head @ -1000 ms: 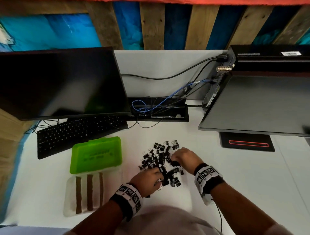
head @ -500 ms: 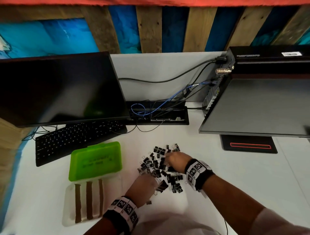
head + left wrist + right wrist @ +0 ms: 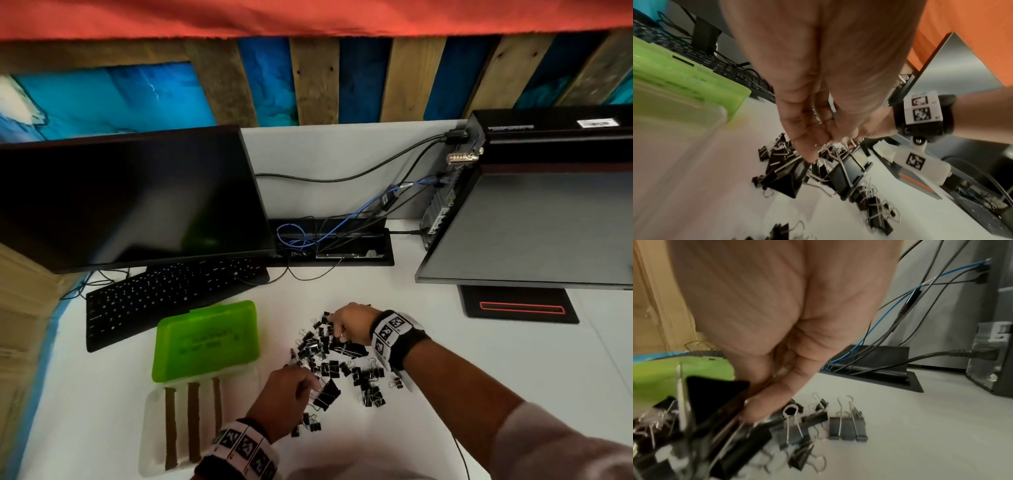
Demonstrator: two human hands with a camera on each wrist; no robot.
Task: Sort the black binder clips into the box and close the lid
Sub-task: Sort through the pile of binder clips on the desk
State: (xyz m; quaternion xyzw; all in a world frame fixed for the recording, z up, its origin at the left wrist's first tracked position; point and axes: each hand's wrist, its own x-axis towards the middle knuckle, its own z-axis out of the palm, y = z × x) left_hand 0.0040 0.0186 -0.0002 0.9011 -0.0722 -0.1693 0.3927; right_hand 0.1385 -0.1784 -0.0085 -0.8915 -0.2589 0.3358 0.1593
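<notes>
A heap of black binder clips lies on the white desk. My left hand is at the heap's near left edge and pinches the wire handles of a large clip, lifted slightly; the left wrist view shows the pinch with clips hanging under it. My right hand reaches over the heap's far side with fingers curled on clips; the right wrist view shows them against a big clip. The box stands open to the left: a clear base and a green lid.
A black keyboard and monitor stand behind the box. A cable tray with wires sits at the back, and a dark raised platform at the right. Loose clips lie beside my right hand.
My left hand has drawn back toward me with a large clip pinched in it. My right hand has shifted left and farther across the heap.
</notes>
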